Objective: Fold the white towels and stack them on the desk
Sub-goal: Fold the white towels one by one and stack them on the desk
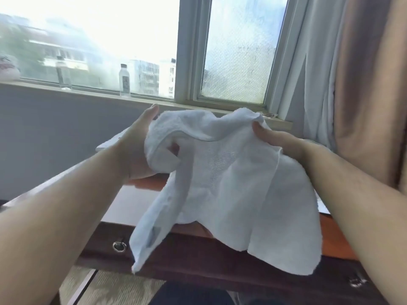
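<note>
Beige carpet [110, 287] lies nearest, at 7 o'clock, under the dark wooden drawer front. A metal ring pull [119, 246] hangs on that front at 8 o'clock.

Above it the glossy red-brown tabletop [136, 201] runs across the middle. Something white lies on it behind the left wrist, at 9 o'clock, but it is too hidden to name.

One white towel [231, 183] is held up in the air over the tabletop, at the centre. It is crumpled and unfolded, and its lower corners hang down past the front edge toward 6 o'clock.

The left hand [136, 146] grips the towel's upper left part at 10 o'clock, with its fingers curled into the cloth and one digit pointing up. The right hand [277, 139] pinches the upper right edge at 1 o'clock, thumb on the near side.

Farther off, the sill [198, 106] carries a bottle [124, 81] at 11 o'clock and a second bottle [63, 73] left of it. Behind them is the window [237, 58], and a curtain [363, 84] hangs at 2 o'clock.
</note>
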Available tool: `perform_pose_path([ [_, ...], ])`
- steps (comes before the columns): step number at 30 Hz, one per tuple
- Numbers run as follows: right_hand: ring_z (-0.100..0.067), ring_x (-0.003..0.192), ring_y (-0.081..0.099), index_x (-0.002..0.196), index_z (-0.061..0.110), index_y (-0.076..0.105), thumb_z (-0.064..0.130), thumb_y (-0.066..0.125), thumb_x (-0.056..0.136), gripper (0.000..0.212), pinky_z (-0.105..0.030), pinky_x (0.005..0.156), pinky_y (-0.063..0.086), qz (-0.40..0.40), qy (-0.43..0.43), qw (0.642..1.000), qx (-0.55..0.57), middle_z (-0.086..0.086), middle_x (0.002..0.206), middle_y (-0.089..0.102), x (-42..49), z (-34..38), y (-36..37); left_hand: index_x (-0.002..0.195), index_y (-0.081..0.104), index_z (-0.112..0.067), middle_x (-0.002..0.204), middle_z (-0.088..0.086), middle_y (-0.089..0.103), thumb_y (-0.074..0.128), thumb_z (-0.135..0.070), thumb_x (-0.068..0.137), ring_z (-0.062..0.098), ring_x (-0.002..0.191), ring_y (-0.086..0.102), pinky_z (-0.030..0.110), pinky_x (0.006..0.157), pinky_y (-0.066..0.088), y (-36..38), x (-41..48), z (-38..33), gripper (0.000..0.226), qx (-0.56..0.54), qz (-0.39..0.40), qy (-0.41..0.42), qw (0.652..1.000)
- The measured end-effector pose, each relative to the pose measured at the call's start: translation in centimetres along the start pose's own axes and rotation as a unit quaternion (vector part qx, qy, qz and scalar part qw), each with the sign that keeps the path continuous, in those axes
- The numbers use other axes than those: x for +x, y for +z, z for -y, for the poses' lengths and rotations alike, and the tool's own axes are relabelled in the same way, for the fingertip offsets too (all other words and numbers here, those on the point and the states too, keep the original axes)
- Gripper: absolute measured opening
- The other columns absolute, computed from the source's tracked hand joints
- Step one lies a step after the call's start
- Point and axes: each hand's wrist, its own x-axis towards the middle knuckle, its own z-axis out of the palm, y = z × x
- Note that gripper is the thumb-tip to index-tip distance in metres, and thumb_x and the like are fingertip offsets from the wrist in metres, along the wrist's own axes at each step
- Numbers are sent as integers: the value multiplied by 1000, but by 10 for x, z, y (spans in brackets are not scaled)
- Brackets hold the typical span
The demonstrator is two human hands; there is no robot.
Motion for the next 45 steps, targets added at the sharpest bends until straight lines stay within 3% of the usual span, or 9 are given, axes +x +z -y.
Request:
perform_pose_path([
  [4,-5,75,75,114,27,67,82,56,80,66,-22,67,57,-55,14,992,-113,11,83,78,13,-14,10,151,39,-8,135,19,62,49,-67,92,33,120,64,44,104,49,-10,28,24,84,-81,-55,76,992],
  [9,-30,124,58,139,13,57,68,47,96,71,-38,107,45,-82,102,967,-218,-11,142,57,48,-56,20,146,40,-21,142,11,52,53,-50,98,26,116,61,41,103,48,-36,52,77,58,140,-260,45,954],
  [16,-34,123,50,141,15,43,59,57,91,68,-44,97,43,-239,30,798,-553,-13,137,51,72,-95,40,140,37,-46,132,-8,58,67,-43,73,21,120,56,32,94,44,-43,72,127,73,644,-195,-10,739],
  [19,-31,117,49,128,22,55,55,60,91,50,-43,93,45,-245,-125,728,-629,-9,128,53,72,-98,63,146,41,-33,132,4,60,58,-15,86,25,112,58,28,85,43,-53,87,128,65,599,-261,-2,757],
  [28,-22,106,57,105,12,65,43,46,103,37,-41,93,44,55,-123,901,-413,-3,112,65,78,-128,117,134,59,-32,119,-4,66,65,-27,97,10,90,64,19,71,45,-90,87,98,38,516,-275,46,810],
  [37,-8,93,65,86,26,76,41,64,86,19,-28,81,50,48,-185,935,-298,5,98,74,69,-138,110,121,65,-32,121,3,50,56,-12,87,31,115,44,45,95,38,-79,74,80,41,886,-299,73,346],
  [40,-16,133,42,112,32,72,38,65,90,25,-32,108,40,-41,-195,874,-443,5,143,47,64,-148,115,114,67,-28,119,1,54,55,-12,88,27,113,47,40,90,40,-50,78,115,33,836,-247,175,458],
  [43,-21,98,53,94,18,65,35,56,91,19,-33,72,48,-202,-144,835,-490,0,103,56,45,-149,114,115,65,-33,128,-6,53,48,-20,98,16,122,47,27,94,36,-24,88,151,28,704,-155,138,679],
  [45,-20,79,54,82,19,54,32,49,94,19,-31,57,36,-215,-71,827,-514,1,86,57,32,-151,103,124,61,-32,134,-3,52,42,-33,102,20,128,44,32,105,35,-15,100,167,30,700,-125,76,699],
])
